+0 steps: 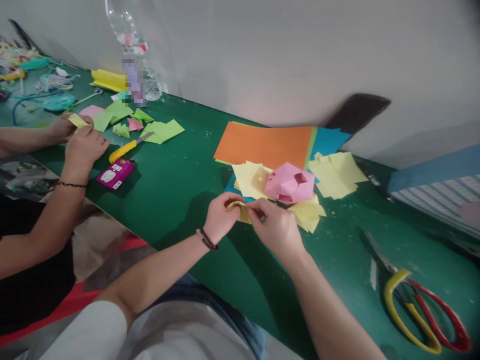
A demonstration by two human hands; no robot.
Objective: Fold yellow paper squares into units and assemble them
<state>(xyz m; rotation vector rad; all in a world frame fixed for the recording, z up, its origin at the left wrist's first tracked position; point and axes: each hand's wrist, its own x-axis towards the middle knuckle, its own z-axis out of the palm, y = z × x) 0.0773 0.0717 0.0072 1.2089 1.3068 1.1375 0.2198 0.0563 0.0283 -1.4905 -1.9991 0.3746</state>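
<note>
My left hand (221,217) and my right hand (275,230) pinch a small folded piece of yellow paper (236,212) between them, and the fingers hide part of it. Just beyond my right hand sits a pink folded paper model (288,183), hollow-looking with several openings. It rests on loose pale yellow paper squares (251,179). More yellow squares (335,175) lie to its right, apart from my hands. An orange paper sheet (262,145) lies on a blue sheet (328,141) behind them.
Red-and-yellow-handled scissors (412,315) lie on the green table (187,170) at lower right. To the left, a co-worker's hands (84,147) hold yellow paper near green paper pieces (157,131), a yellow utility knife (127,150) and a pink packet (114,174). A plastic bottle (127,30) stands behind.
</note>
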